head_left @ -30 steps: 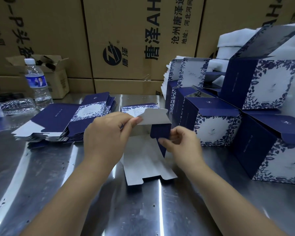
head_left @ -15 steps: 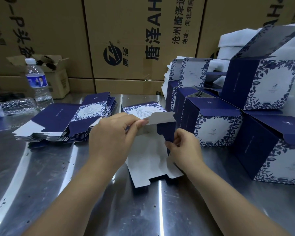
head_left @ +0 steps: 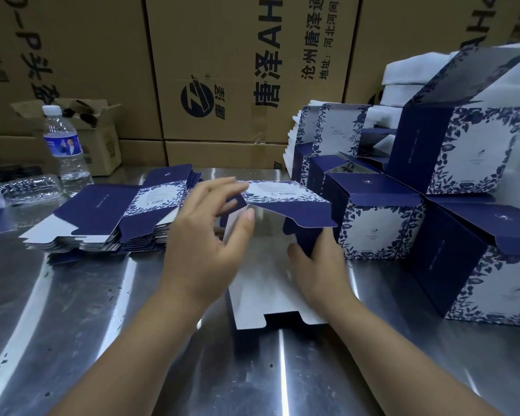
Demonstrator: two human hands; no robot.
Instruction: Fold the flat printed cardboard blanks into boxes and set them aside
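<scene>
A half-folded navy and white floral cardboard blank (head_left: 282, 196) stands in the middle of the steel table (head_left: 72, 325). Its white inner panel lies flat toward me and its printed panel is raised level above. My left hand (head_left: 204, 244) hovers at the blank's left edge with fingers spread, the fingertips at the raised panel's corner. Under the panel's right side, my right hand (head_left: 318, 271) grips a navy side flap. A stack of flat blanks (head_left: 102, 211) lies to the left. Several folded boxes (head_left: 373, 223) are piled on the right.
An upright water bottle (head_left: 66, 151) and a lying plastic bottle (head_left: 27, 187) are at the far left, next to a small open carton (head_left: 99, 136). Large brown shipping cartons (head_left: 222, 70) wall off the back. White wrapping material (head_left: 409, 73) sits behind the folded boxes.
My left hand has let go of the top flap and opened its fingers. The printed panel has swung up and over toward me. My right hand has moved in under it onto the navy side flap.
</scene>
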